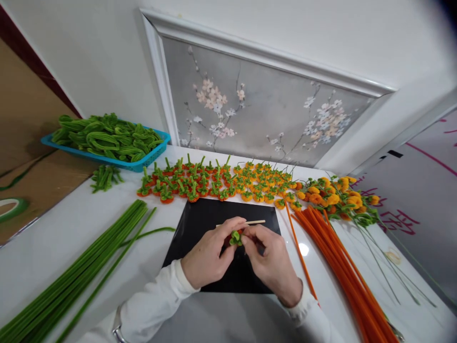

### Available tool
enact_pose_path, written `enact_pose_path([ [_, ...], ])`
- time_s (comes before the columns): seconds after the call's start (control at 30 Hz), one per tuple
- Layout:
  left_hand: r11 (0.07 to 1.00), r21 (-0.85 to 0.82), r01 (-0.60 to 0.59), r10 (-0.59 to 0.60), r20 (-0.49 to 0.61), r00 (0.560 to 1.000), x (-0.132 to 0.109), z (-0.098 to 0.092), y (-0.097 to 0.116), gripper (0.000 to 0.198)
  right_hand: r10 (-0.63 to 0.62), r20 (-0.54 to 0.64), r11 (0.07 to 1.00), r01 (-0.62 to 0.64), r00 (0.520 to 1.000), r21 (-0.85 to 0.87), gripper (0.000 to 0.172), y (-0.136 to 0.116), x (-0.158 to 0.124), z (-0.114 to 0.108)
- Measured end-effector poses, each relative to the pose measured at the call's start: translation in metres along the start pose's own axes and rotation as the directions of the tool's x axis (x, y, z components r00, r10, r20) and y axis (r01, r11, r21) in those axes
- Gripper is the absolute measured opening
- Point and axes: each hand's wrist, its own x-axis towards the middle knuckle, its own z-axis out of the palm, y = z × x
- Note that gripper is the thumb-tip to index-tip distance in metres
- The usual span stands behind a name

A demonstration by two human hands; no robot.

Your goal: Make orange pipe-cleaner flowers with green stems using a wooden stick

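Observation:
Both my hands meet over a black mat [200, 224] on the white table. My left hand [209, 255] is closed, and my right hand [269, 259] pinches from the other side. Between their fingertips sits a small pipe-cleaner fruit [235, 237] with a green leafy top and a bit of orange showing. A thin wooden stick [250, 222] lies on the mat just behind my fingers. White sleeves cover both wrists.
Rows of finished orange and yellow fruits [221, 183] line the table's back. Long green pipe cleaners [82, 271] lie left, orange ones [342, 271] right. A blue basket [107, 159] of green pieces stands far left; stemmed yellow fruits [339, 195] are at the right.

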Motion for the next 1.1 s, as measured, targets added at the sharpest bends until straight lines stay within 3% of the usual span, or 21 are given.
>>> enact_pose_path([
  [0.17, 1.0, -0.019, 0.01, -0.009, 0.059, 0.998, 0.001, -0.002, 0.001, 0.052, -0.012, 0.009, 1.0, 0.012, 1.0, 0.003, 0.012, 0.0, 0.0, 0.001],
  [0.33, 0.995, -0.032, 0.092, -0.09, 0.052, 0.995, 0.002, -0.005, -0.001, 0.05, 0.052, 0.047, 0.996, -0.055, 0.998, 0.072, 0.012, 0.008, 0.001, -0.003],
  [0.4, 0.993, -0.041, 0.111, -0.109, 0.049, 0.993, 0.002, -0.006, -0.002, 0.053, 0.046, 0.04, 0.993, -0.05, 0.998, 0.103, 0.02, 0.01, 0.001, -0.007],
  [0.53, 0.995, -0.023, 0.101, -0.099, 0.044, 0.994, 0.002, -0.005, -0.004, 0.058, -0.162, 0.038, 0.986, 0.164, 0.986, -0.044, 0.04, 0.003, 0.002, -0.014],
  [0.67, 0.997, 0.046, 0.066, -0.067, 0.021, 0.998, 0.001, -0.004, -0.005, 0.059, -0.362, 0.07, 0.92, 0.369, 0.929, -0.133, 0.034, -0.002, 0.001, -0.01],
  [0.9, 0.991, -0.093, 0.093, -0.098, -0.049, 0.994, 0.002, -0.01, 0.0, 0.054, -0.374, -0.177, 0.918, 0.335, 0.91, -0.212, 0.028, 0.007, -0.002, -0.007],
  [1.1, 0.966, -0.221, 0.133, -0.158, -0.099, 0.982, 0.005, -0.002, 0.001, 0.022, -0.417, -0.172, 0.902, 0.383, 0.892, -0.198, 0.028, 0.006, -0.005, -0.005],
])
